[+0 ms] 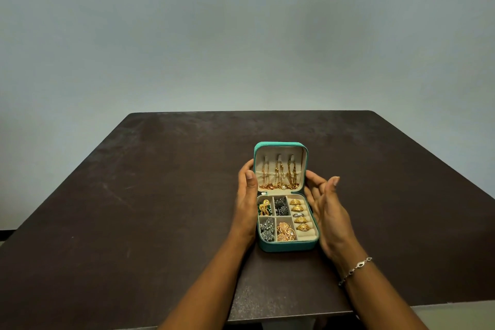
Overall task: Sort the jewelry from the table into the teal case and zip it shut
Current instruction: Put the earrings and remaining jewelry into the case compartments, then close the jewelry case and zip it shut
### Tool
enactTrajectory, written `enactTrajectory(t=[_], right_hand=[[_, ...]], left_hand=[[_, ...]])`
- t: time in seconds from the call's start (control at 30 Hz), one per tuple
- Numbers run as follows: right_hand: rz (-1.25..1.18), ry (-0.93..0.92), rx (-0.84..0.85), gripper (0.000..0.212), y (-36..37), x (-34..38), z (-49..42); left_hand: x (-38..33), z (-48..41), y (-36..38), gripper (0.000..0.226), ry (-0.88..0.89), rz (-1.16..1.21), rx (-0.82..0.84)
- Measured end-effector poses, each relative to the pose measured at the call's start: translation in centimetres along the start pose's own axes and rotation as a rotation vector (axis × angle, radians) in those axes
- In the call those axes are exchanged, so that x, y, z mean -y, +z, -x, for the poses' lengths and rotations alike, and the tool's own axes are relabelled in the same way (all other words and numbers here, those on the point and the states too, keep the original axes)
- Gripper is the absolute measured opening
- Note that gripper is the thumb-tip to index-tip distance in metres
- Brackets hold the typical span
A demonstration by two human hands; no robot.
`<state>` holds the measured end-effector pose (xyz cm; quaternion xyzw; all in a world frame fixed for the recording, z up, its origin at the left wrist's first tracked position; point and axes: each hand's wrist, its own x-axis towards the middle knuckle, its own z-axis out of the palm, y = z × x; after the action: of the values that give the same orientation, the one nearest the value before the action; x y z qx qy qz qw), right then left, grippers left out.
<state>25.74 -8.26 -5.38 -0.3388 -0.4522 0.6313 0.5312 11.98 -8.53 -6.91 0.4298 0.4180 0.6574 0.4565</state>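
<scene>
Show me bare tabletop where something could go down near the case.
Bare table lies left of the left hand, right of the right hand, and beyond the lid to the far edge. Crowded: both hands flank the teal case.

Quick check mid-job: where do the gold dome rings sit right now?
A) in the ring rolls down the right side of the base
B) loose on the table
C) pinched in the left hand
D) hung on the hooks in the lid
A: the gold dome rings sit in a column down the right side of the teal case base, while only the chains hang in the raised lid.
</scene>
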Motion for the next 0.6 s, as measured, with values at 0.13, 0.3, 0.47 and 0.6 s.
enactTrajectory(t=[0.13, 0.3, 0.47, 0.6], right_hand=[[-0.018, -0.018, -0.008, 0.068, 0.2, 0.1, 0.09], [-0.074, -0.004, -0.053, 0.068, -0.07, 0.03, 0.1], [-0.085, 0.007, -0.122, 0.06, -0.17, 0.18, 0.5], [-0.121, 0.003, -0.16, 0.052, -0.29, 0.34, 0.8]], left_hand=[[0.05, -0.28, -0.02, 0.076, 0.013, -0.048, -0.003], [0.14, -0.35, 0.21, 0.087, 0.017, 0.004, -0.038], [0.26, -0.34, 0.25, 0.089, -0.017, 0.109, -0.043], [0.64, -0.29, 0.14, 0.083, -0.022, 0.135, -0.026]])
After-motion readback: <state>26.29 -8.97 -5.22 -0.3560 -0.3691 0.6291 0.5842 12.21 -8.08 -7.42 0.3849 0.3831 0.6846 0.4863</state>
